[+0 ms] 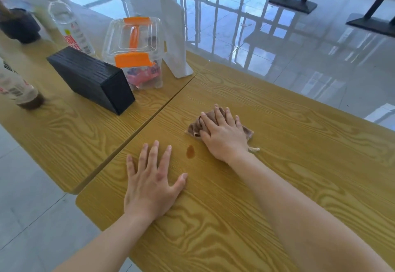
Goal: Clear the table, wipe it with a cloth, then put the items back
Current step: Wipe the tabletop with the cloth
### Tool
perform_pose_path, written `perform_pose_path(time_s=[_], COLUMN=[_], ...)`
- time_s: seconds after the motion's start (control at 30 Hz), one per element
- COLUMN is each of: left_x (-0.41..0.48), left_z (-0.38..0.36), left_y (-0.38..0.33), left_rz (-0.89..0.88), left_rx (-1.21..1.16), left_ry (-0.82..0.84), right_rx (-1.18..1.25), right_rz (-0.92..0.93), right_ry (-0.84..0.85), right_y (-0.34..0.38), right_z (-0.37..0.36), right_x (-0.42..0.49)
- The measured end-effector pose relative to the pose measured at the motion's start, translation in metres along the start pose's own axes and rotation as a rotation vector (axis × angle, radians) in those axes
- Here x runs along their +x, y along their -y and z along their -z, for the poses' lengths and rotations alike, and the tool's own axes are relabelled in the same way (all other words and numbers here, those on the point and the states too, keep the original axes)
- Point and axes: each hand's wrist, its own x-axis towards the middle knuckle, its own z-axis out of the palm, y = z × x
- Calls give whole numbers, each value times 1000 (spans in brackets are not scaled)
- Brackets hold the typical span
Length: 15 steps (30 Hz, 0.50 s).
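Pressing down on a crumpled brown cloth point(194, 128) with the right hand point(224, 137): grip open, fingers straight and slightly spread over the fabric, nothing pinched. Cloth lying on the near desk point(299, 143), around mid-surface, with a frayed string end poking out beside the wrist. Resting palm-down on the wood with the left hand point(151, 186), nearer the body: grip open, fingers splayed, holding nothing. Small brown liquid spot point(190, 151) between the two hands, just beside the right thumb, apart from the cloth.

Seam with the adjoining desk point(64, 139) running diagonally left of both hands. Beyond the seam, well apart from the cloth: black box point(92, 79), clear container with orange latches point(132, 57), water bottle point(68, 25), white sign stand point(175, 40), blurred drink bottle point(19, 87) at the left edge. Open wood right of the cloth, up to the far edge.
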Motion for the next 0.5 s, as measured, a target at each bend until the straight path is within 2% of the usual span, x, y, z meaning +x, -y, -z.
perform_pose_path(time_s=[0.07, 0.13, 0.23, 0.3, 0.33, 0.4, 0.5], left_x=[-1, -1, 0, -1, -1, -3, -7], left_z=[0, -1, -2, 1, 2, 4, 5], left_y=[1, 1, 1, 1, 0, 1, 6], left_rz=[-8, -2, -4, 1, 1, 2, 28], left_rx=[-52, -95, -87, -97, -116, -203, -409], left_ry=[-40, -61, -44, -48, -49, -66, -147], right_rx=[-49, -97, -83, -10, 28, 81, 52], right_rz=[158, 167, -82, -240, -258, -133, 224], right_ry=[-54, -53, -28, -62, -63, -46, -29], right_y=[-13, -45, -85, -71, -55, -9, 47], right_z=[-13, -11, 2, 5, 4, -4, -25], right_x=[-68, -118, -90, -44, -27, -18, -68])
